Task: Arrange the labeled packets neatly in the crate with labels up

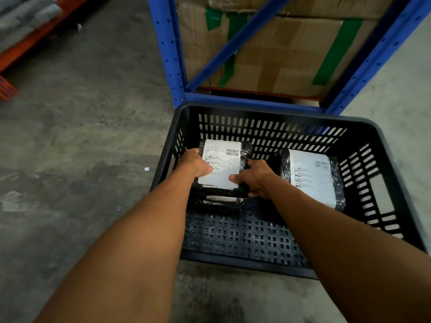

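Black crate [384,145] on concrete floor [81,136], blue racking [168,54] behind

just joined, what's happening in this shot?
A person is stacking labeled packets in a black crate on the floor. Both hands grip the top packet of a stack on the crate's left side, left hand and right hand on its edges, label up. Another packet lies label up on the right.
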`<action>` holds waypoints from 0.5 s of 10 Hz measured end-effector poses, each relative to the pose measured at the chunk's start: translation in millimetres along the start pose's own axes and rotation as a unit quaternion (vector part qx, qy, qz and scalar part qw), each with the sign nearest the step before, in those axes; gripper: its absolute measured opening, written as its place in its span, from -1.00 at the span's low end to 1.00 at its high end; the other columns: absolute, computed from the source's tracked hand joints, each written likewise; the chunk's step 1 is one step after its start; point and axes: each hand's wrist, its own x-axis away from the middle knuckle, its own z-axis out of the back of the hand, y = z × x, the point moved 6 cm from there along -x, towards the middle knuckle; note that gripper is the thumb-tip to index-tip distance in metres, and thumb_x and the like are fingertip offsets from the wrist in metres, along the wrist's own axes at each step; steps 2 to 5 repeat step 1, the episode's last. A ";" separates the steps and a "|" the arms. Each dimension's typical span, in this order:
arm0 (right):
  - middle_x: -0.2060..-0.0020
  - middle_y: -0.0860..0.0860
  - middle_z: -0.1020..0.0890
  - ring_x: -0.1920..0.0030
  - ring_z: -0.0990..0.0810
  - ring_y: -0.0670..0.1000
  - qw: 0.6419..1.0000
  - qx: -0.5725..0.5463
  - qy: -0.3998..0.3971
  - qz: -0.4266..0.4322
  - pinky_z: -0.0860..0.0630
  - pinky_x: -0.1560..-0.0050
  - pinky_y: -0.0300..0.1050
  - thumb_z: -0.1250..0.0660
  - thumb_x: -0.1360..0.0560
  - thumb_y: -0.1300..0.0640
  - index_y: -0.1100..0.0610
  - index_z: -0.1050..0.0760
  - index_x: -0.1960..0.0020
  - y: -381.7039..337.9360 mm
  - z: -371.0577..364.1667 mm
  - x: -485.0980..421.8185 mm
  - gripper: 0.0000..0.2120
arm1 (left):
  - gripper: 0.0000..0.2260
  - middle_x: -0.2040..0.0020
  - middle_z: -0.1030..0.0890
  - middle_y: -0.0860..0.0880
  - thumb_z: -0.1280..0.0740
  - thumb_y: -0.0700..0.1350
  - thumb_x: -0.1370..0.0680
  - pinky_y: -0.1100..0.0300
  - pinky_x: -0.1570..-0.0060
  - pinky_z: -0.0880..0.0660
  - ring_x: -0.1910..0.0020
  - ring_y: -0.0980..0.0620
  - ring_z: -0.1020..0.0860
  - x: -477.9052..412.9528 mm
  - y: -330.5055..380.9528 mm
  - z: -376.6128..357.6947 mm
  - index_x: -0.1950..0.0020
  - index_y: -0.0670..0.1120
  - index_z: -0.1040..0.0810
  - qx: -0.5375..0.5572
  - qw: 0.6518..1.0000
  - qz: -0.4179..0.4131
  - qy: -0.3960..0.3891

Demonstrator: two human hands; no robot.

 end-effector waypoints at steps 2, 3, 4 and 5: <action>-0.03 0.08 -0.64 0.00 -0.62 0.10 0.996 0.058 0.071 0.005 -0.63 -0.06 0.09 -0.58 -0.33 0.08 0.15 -0.51 -0.13 0.1 2.1 4.7 -0.56 | -0.65 -0.22 -0.62 -0.10 -0.43 -0.20 -0.50 0.18 0.09 -0.43 -0.17 -0.10 -0.59 8.5 4.2 -1.7 -0.27 -0.09 -0.54 -0.069 0.996 -0.003 0.058; -0.03 0.08 -0.64 0.00 -0.62 0.10 0.996 0.058 0.071 0.005 -0.63 -0.06 0.09 -0.58 -0.33 0.08 0.15 -0.51 -0.13 0.1 2.1 4.7 -0.56 | -0.65 -0.22 -0.62 -0.10 -0.43 -0.20 -0.50 0.18 0.09 -0.43 -0.17 -0.10 -0.59 8.5 4.2 -1.7 -0.27 -0.09 -0.54 -0.069 0.996 -0.003 0.058; -0.03 0.08 -0.64 0.00 -0.62 0.10 0.996 0.058 0.071 0.005 -0.63 -0.06 0.09 -0.58 -0.33 0.08 0.15 -0.51 -0.13 0.1 2.1 4.7 -0.56 | -0.65 -0.22 -0.62 -0.10 -0.43 -0.20 -0.50 0.18 0.09 -0.43 -0.17 -0.10 -0.59 8.5 4.2 -1.7 -0.27 -0.09 -0.54 -0.069 0.996 -0.003 0.058; -0.03 0.08 -0.64 0.00 -0.62 0.10 0.996 0.058 0.071 0.005 -0.63 -0.06 0.09 -0.58 -0.33 0.08 0.15 -0.51 -0.13 0.1 2.1 4.7 -0.56 | -0.65 -0.22 -0.62 -0.10 -0.43 -0.20 -0.50 0.18 0.09 -0.43 -0.17 -0.10 -0.59 8.5 4.2 -1.7 -0.27 -0.09 -0.54 -0.069 0.996 -0.003 0.058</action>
